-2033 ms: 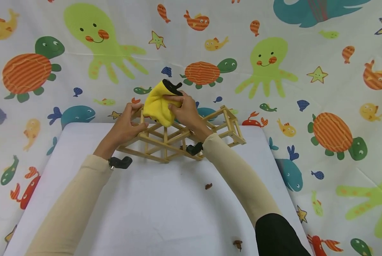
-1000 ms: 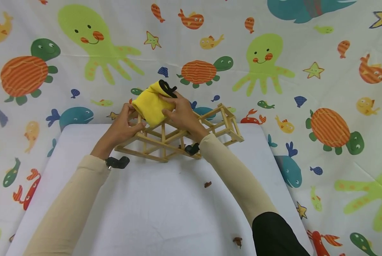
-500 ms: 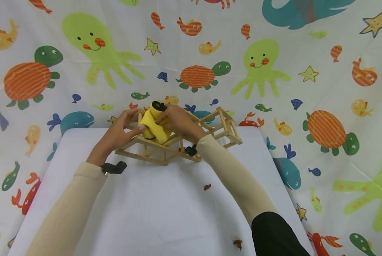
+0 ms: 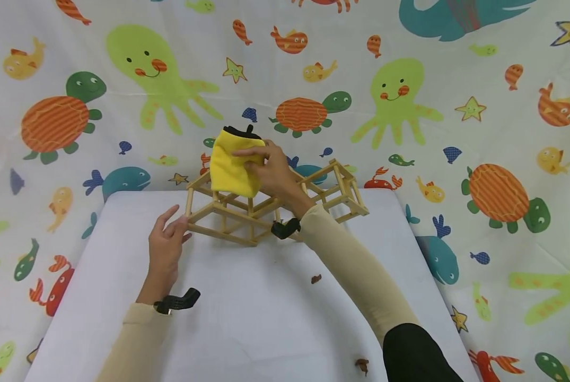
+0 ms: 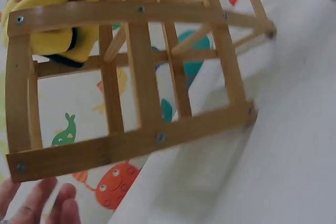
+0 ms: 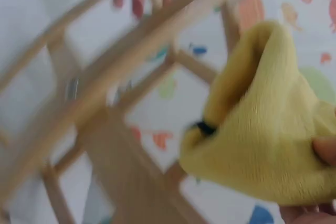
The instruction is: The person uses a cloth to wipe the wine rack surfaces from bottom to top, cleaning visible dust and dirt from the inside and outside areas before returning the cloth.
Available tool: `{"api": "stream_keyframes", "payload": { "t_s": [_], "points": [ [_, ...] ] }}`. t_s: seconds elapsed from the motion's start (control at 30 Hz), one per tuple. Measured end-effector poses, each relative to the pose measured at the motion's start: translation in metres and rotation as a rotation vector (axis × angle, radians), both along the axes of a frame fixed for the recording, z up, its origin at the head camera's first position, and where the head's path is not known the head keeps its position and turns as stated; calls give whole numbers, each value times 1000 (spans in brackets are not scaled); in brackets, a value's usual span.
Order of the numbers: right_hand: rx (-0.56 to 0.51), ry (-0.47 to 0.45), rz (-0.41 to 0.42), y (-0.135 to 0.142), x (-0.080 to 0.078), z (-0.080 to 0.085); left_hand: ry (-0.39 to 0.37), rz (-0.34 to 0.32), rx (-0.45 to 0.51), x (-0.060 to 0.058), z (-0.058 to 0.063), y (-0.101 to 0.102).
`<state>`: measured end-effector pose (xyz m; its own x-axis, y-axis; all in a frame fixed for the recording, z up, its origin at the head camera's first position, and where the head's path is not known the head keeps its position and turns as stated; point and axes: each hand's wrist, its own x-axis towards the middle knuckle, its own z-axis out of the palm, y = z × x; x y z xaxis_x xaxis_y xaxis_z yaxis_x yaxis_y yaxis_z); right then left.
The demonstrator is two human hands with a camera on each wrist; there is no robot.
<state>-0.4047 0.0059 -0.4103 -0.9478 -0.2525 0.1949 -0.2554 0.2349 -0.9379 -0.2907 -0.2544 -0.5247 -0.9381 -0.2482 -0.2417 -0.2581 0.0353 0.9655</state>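
A yellow cloth [image 4: 234,164] with a black edge hangs folded over the top of a slatted wooden rack [image 4: 227,217]. My right hand [image 4: 276,175] pinches the cloth between thumb and fingers, above the rack's left part. In the right wrist view, the cloth [image 6: 262,129] droops in a loose fold and the rack is blurred. My left hand [image 4: 166,246] is at the rack's lower left corner, its fingers loosely spread. In the left wrist view, its fingertips [image 5: 37,198] lie just under that corner of the rack [image 5: 84,156]; whether they touch it I cannot tell.
The rack stands on a white table [image 4: 246,318] near its back edge. Two small brown bits [image 4: 316,278] lie on the table in front of it. A curtain [image 4: 285,69] printed with sea animals hangs behind and beside the table.
My left hand has let go of the rack's upper left end and come down and nearer. The cloth went down into the rack, then rose again in my right hand.
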Motion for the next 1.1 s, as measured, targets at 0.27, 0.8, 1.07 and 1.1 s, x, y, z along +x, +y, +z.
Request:
{"api": "stream_keyframes", "payload": {
  "t_s": [0.27,0.8,1.07,1.1],
  "points": [
    [-123,-28,52,-32,13,-8,49,148,236,2,-12,18],
    [249,17,-50,-32,15,8,102,145,188,-1,-17,13],
    [182,19,241,-68,2,30,124,166,188,-1,-21,16],
    [192,-8,263,-73,1,30,121,162,184,-1,-22,17]
  ]
}}
